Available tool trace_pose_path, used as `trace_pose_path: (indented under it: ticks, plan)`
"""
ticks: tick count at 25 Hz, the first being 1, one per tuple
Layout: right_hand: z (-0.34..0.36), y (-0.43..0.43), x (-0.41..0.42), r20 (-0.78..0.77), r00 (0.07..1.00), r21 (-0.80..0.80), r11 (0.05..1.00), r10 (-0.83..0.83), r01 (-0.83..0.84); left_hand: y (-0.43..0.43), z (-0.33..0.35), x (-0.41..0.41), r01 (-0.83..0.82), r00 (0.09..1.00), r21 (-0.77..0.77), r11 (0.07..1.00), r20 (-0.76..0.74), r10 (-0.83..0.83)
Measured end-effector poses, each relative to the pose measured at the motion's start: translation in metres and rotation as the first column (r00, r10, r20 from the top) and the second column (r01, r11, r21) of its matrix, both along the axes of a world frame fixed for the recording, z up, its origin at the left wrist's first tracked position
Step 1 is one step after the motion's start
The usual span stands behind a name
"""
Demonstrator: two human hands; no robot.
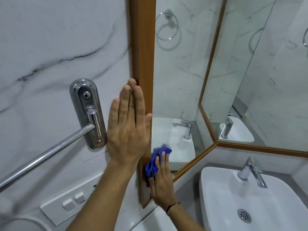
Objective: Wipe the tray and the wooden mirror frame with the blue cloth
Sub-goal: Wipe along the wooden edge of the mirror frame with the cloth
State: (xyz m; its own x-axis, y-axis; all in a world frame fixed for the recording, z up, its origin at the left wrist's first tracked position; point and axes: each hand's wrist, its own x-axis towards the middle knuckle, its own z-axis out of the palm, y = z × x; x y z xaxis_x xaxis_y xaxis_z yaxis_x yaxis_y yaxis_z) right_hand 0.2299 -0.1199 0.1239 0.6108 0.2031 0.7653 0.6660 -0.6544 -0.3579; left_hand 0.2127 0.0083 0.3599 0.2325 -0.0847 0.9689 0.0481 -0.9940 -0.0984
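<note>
Our right hand [162, 184] presses the bunched blue cloth [155, 161] against the lower part of the wooden mirror frame [144, 52], fingers curled over it; most of the cloth is hidden under our palm. Our left hand [127, 129] lies flat, fingers together, on the marble wall and the frame's edge, beside the chrome towel-rail bracket [89, 112]. The rail runs off the left edge. The tray is nowhere in sight.
</note>
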Motion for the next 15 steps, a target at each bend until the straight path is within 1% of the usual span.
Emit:
trace_pose_path:
  ticks: [1,2,3,4,5,6,8,9,10,11,12,14,15]
  plan:
    - [-0.012,-0.001,-0.004,-0.036,0.999,0.003,1.0,-0.012,0.012,0.0,-0.003,0.001,0.005,1.0,0.002,1.0,-0.001,-0.005]
    - [-0.007,0.0,0.0,-0.037,0.999,0.023,1.0,-0.007,0.008,-0.001,-0.005,0.003,0.009,1.0,0.005,1.0,0.002,-0.009]
    - [0.013,0.002,0.008,-0.007,1.0,0.047,0.999,0.019,-0.018,-0.001,-0.006,0.002,0.014,1.0,0.004,1.0,0.001,-0.014]
    - [0.043,0.004,0.016,0.061,0.997,0.081,0.995,0.049,-0.054,-0.002,-0.007,0.001,0.02,1.0,0.004,1.0,-0.004,-0.02]
    - [0.077,0.005,0.03,0.148,0.987,0.122,0.99,0.057,-0.075,-0.002,-0.008,0.003,0.023,1.0,0.012,1.0,-0.004,-0.023]
    - [0.112,0.005,0.045,0.204,0.977,0.173,0.981,0.055,-0.091,-0.001,-0.009,0.003,0.021,1.0,0.01,1.0,-0.006,-0.021]
    - [0.166,0.009,0.067,0.278,0.96,0.27,0.958,0.016,-0.094,0.0,-0.012,0.004,0.027,1.0,0.002,1.0,-0.002,-0.027]
    - [0.168,0.012,0.069,0.291,0.957,0.288,0.953,0.005,-0.093,0.0,-0.013,0.002,0.039,0.999,-0.008,0.999,-0.009,-0.039]
    - [0.154,0.015,0.064,0.283,0.959,0.286,0.954,0.004,-0.089,0.001,-0.014,0.002,0.053,0.998,-0.01,0.999,-0.024,-0.053]
    - [0.125,0.017,0.051,0.234,0.972,0.26,0.962,0.019,-0.082,0.002,-0.016,0.001,0.06,0.997,-0.002,0.998,-0.039,-0.06]
    - [0.088,0.016,0.033,0.145,0.989,0.204,0.977,0.038,-0.068,0.003,-0.017,0.0,0.063,0.997,0.005,0.998,-0.051,-0.063]
    - [0.009,0.007,-0.005,-0.032,0.999,0.075,0.997,0.005,-0.003,0.004,-0.02,-0.002,0.064,0.996,0.012,0.998,-0.063,-0.063]
    - [-0.019,0.002,-0.019,-0.06,0.998,0.021,1.0,-0.02,0.021,0.005,-0.022,-0.002,0.061,0.996,0.015,0.998,-0.062,-0.06]
